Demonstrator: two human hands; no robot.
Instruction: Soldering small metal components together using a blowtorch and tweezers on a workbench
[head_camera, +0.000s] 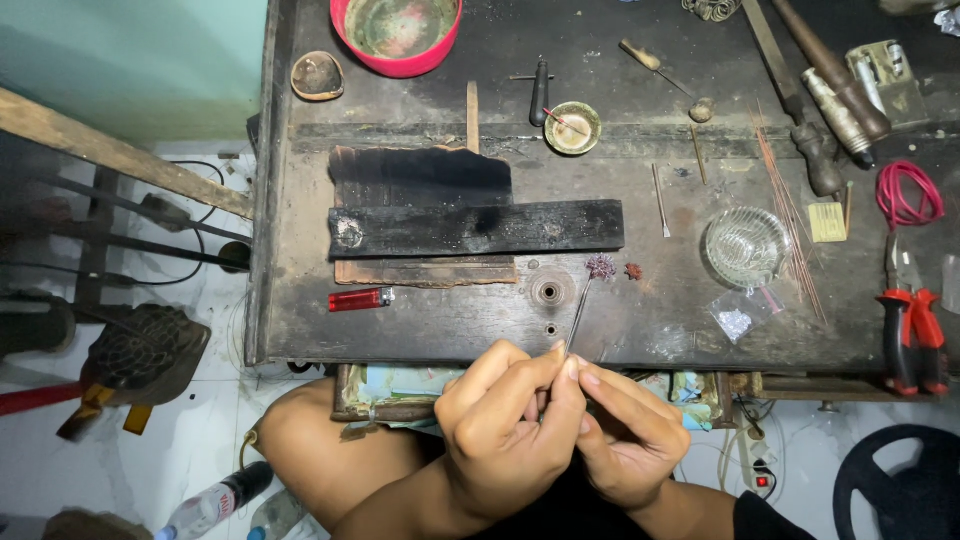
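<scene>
Surface (420, 330) first: dark, scorched wood, with a charred block (476, 228) lying across its middle, a red bowl (397, 35) at the far edge, a glass dish (745, 247) toward the right, red-handled pliers (910, 330) near the right corner and a red lighter (360, 299) by the near edge. Both hands meet just off that near edge. The left hand (505, 430) is pinched closed, thumb and forefinger clamped on the lower end of a thin metal rod (581, 315); the right hand (630, 440) closes its fingertips against the same end. The rod slants up over the near edge, tipped with a small purplish filigree ornament (600, 266), and a tiny reddish piece (633, 271) lies just beside that. Risk, as I judge it: so narrow a pinch could let the rod twist or slip, knocking the ornament against the surface or flicking the loose piece away.
</scene>
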